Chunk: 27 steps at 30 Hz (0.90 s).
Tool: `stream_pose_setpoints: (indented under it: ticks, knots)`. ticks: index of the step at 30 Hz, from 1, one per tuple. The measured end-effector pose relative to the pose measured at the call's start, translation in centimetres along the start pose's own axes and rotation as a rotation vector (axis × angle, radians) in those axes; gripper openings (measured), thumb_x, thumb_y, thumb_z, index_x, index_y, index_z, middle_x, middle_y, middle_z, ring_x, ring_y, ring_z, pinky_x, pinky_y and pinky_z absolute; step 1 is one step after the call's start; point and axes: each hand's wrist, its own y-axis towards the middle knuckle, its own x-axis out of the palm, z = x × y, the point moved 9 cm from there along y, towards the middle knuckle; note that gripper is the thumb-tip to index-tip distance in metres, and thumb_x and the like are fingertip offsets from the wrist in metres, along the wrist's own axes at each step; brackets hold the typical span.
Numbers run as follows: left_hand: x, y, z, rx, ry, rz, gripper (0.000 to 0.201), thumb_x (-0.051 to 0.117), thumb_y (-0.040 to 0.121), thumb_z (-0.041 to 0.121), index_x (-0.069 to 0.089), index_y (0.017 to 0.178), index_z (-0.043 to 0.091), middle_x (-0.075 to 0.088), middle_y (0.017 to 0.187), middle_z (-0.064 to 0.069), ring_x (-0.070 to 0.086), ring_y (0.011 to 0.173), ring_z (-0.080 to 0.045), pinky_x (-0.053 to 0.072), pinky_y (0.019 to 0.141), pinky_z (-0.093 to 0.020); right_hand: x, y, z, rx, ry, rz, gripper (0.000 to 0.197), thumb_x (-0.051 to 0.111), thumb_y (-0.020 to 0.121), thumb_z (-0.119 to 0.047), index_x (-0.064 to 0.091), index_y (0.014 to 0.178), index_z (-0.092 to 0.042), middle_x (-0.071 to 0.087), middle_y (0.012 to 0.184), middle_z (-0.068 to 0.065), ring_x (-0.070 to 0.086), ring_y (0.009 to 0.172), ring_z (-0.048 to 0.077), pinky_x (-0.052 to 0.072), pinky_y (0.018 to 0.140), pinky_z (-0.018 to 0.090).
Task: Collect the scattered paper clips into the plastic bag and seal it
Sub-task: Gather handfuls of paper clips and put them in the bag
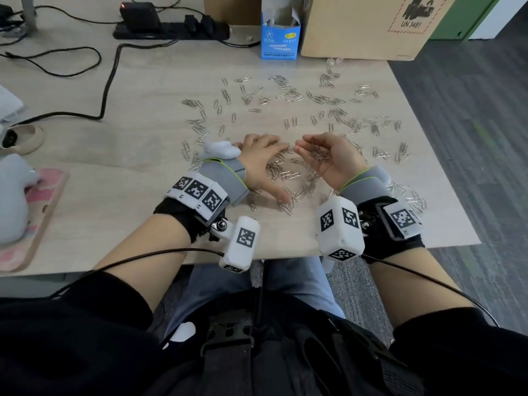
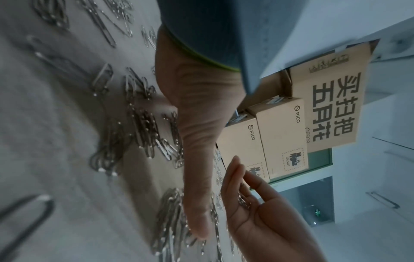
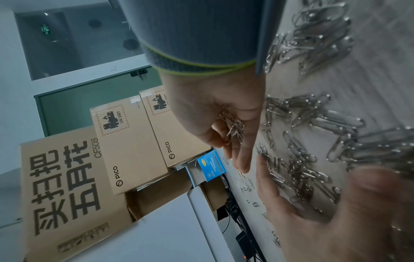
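Silver paper clips (image 1: 288,92) lie scattered across the wooden table (image 1: 148,90), with a denser heap (image 1: 285,178) between my hands. My left hand (image 1: 271,164) lies palm down on that heap, fingers spread and thumb (image 2: 197,177) stretched out over the clips (image 2: 143,127). My right hand (image 1: 311,151) is turned palm up just right of it, with its fingers curled round several clips (image 3: 234,129). The fingertips of the two hands nearly touch. No plastic bag is plainly visible; a small clear item (image 1: 333,62) lies by the cardboard box.
A blue carton (image 1: 280,38) and a cardboard box (image 1: 365,24) stand at the table's back. A power strip (image 1: 171,30) with black cables runs at the back left. A pink mat (image 1: 31,212) with a plush toy sits at the left. The right table edge (image 1: 440,155) is close to the clips.
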Motion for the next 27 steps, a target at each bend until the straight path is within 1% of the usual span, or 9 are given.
stream_pose_setpoints:
  ticks: [5, 9, 12, 14, 16, 17, 20, 24, 27]
  knots:
    - [0.5, -1.4, 1.1, 0.040, -0.005, 0.057, 0.116, 0.076, 0.037, 0.069, 0.030, 0.139, 0.040, 0.027, 0.144, 0.008, 0.020, 0.130, -0.023, 0.020, 0.105, -0.041, -0.7, -1.2, 0.5, -0.009, 0.000, -0.002, 0.022, 0.042, 0.093, -0.002, 0.057, 0.080, 0.005, 0.069, 0.061, 0.014, 0.069, 0.065, 0.023, 0.059, 0.061, 0.022]
    - [0.4, -2.2, 1.5, 0.037, -0.137, 0.189, 0.103, 0.062, 0.031, 0.075, 0.050, 0.127, 0.038, 0.042, 0.129, 0.005, 0.032, 0.117, -0.022, 0.030, 0.096, -0.034, -1.4, -2.5, 1.2, -0.017, -0.008, -0.006, 0.022, 0.042, 0.094, -0.002, 0.058, 0.079, 0.003, 0.069, 0.060, 0.013, 0.069, 0.064, 0.022, 0.059, 0.063, 0.022]
    - [0.1, -2.0, 1.5, 0.064, -0.276, 0.276, 0.079, 0.065, 0.043, 0.068, 0.064, 0.112, 0.030, 0.052, 0.114, 0.000, 0.040, 0.105, -0.021, 0.034, 0.091, -0.031, -1.8, -3.1, 1.4, -0.015, -0.003, -0.001, 0.023, 0.042, 0.094, -0.002, 0.058, 0.078, 0.003, 0.069, 0.059, 0.013, 0.070, 0.059, 0.021, 0.059, 0.066, 0.023]
    - [-0.2, -2.0, 1.3, 0.060, -0.321, 0.337, 0.051, 0.074, 0.059, 0.051, 0.069, 0.103, 0.025, 0.057, 0.106, -0.004, 0.050, 0.101, -0.025, 0.034, 0.083, -0.028, -2.0, -3.3, 1.6, -0.012, 0.008, -0.002, 0.023, 0.042, 0.094, -0.002, 0.058, 0.078, 0.004, 0.068, 0.059, 0.013, 0.070, 0.057, 0.021, 0.059, 0.067, 0.024]
    - [-0.5, -1.9, 1.1, 0.031, -0.343, 0.391, 0.029, 0.076, 0.071, 0.031, 0.071, 0.098, 0.022, 0.060, 0.104, -0.004, 0.054, 0.097, -0.021, 0.030, 0.075, -0.023, -2.1, -3.3, 1.7, -0.008, 0.032, -0.008, 0.022, 0.043, 0.094, -0.002, 0.058, 0.078, 0.004, 0.068, 0.060, 0.013, 0.070, 0.059, 0.021, 0.059, 0.071, 0.026]
    - [-0.7, -1.9, 1.0, 0.015, -0.342, 0.412, 0.025, 0.074, 0.073, 0.027, 0.071, 0.096, 0.020, 0.061, 0.104, -0.004, 0.053, 0.093, -0.019, 0.029, 0.072, -0.021, -2.2, -3.3, 1.6, -0.009, 0.041, -0.007, 0.022, 0.044, 0.093, -0.002, 0.058, 0.078, 0.004, 0.068, 0.060, 0.014, 0.070, 0.059, 0.021, 0.059, 0.072, 0.027]
    - [-1.3, -1.7, 0.9, -0.011, -0.297, 0.438, 0.019, 0.071, 0.076, 0.023, 0.070, 0.094, 0.018, 0.062, 0.102, -0.004, 0.055, 0.094, -0.020, 0.030, 0.072, -0.022, -2.7, -3.2, 1.2, -0.018, 0.049, 0.012, 0.021, 0.044, 0.093, -0.001, 0.058, 0.078, 0.004, 0.069, 0.061, 0.015, 0.071, 0.059, 0.022, 0.060, 0.070, 0.027]
    - [-1.5, -0.8, 0.9, -0.007, -0.230, 0.401, 0.016, 0.066, 0.079, 0.019, 0.066, 0.095, 0.014, 0.063, 0.104, -0.006, 0.056, 0.099, -0.024, 0.031, 0.075, -0.024, -2.9, -2.9, 1.0, -0.013, 0.062, 0.028, 0.023, 0.044, 0.093, -0.002, 0.058, 0.077, 0.004, 0.069, 0.062, 0.015, 0.071, 0.059, 0.023, 0.059, 0.063, 0.025]
    - [-1.7, -0.4, 0.6, 0.004, -0.256, 0.370, 0.015, 0.067, 0.078, 0.017, 0.067, 0.092, 0.012, 0.064, 0.101, -0.007, 0.056, 0.094, -0.024, 0.039, 0.078, -0.028, -2.9, -2.7, 1.1, 0.001, 0.064, 0.028, 0.022, 0.044, 0.093, -0.002, 0.058, 0.078, 0.004, 0.069, 0.062, 0.016, 0.071, 0.060, 0.023, 0.060, 0.063, 0.026]
